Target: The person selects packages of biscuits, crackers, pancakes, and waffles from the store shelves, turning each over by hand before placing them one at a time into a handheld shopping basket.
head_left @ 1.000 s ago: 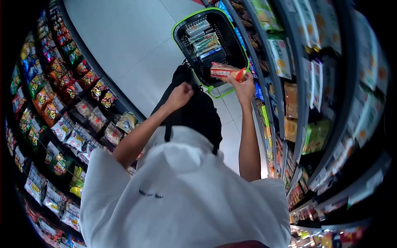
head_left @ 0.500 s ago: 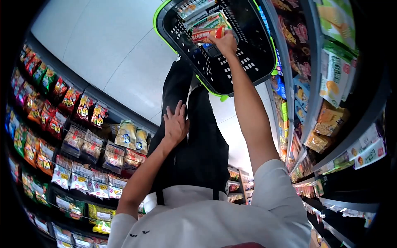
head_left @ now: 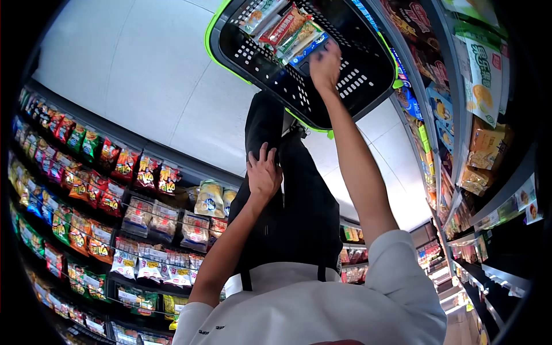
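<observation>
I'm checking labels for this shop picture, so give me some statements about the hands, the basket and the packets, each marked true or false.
1. The basket has a green rim. True.
2. The left hand grips a packet. False: its fingers are spread over the dark trousers, with nothing in them.
3. The red packet lies in the basket. True.
4. The right hand is at a shelf. False: it is in the basket, by the blue packet.
5. The red packet is the only one in the basket. False: others lie beside it, the blue one among them.
</observation>
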Available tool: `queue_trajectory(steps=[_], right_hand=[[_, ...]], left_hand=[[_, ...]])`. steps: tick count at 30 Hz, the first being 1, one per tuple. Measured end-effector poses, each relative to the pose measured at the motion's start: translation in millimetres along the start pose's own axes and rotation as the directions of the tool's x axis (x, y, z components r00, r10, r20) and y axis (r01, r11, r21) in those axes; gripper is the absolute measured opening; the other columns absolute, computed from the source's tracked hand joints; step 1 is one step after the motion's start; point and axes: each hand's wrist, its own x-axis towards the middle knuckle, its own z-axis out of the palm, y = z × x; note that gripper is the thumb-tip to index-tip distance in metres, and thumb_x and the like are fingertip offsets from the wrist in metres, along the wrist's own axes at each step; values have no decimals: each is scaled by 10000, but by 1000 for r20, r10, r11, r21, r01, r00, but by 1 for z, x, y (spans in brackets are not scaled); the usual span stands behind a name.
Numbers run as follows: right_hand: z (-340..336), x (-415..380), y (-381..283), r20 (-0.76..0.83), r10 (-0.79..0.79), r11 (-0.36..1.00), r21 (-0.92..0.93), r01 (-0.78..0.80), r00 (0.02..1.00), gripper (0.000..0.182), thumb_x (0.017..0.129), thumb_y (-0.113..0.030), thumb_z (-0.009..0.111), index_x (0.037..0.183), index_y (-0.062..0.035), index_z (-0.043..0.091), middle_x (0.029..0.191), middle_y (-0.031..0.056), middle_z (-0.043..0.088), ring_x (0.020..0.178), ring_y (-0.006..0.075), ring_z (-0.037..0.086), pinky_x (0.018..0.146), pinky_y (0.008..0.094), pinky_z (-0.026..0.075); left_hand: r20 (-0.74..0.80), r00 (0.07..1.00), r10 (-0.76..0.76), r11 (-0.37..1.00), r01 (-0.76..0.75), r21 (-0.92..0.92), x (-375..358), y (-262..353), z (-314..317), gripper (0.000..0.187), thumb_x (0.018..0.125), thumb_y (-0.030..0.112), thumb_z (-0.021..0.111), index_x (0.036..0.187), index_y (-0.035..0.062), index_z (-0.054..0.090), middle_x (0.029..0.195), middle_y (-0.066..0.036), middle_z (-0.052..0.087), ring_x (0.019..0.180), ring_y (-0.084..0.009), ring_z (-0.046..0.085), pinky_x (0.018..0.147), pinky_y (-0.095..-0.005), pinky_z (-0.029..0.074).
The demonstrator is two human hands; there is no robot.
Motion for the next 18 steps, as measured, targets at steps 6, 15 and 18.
queue_trajectory(steps=[6, 15, 18], right_hand=[[-113, -104, 79, -358, 187, 982, 47, -183, 915, 372, 707, 64, 550, 1074, 18, 515, 1010, 153, 528, 854, 285, 571, 754, 348, 481], [-90, -164, 314, 381, 428, 902, -119, -416, 819, 719, 704, 31, 492, 1385, -173, 378, 1361, 114, 476, 1286, 293, 413, 1055, 343, 353], [-93, -194, 305, 696, 380, 912, -390, -124, 609, 660, 703, 53, 461, 1316, -191, 484, 1350, 80, 493, 1266, 274, 438, 1019, 375, 390]], left_hand=[[-23, 999, 47, 994, -44, 100, -3, 7, 11, 453, 780, 152, 557, 1229, 113, 513, 1385, -75, 399, 1170, -449, 421, 957, -501, 395], [-27, 983, 180, 949, -166, 269, -25, 25, 56, 425, 768, 121, 568, 1191, 128, 531, 1348, -77, 437, 1129, -392, 462, 917, -484, 422], [-25, 982, 186, 935, -169, 311, -42, 28, 81, 438, 783, 137, 566, 1219, 131, 519, 1368, -88, 427, 1182, -414, 433, 983, -490, 388]])
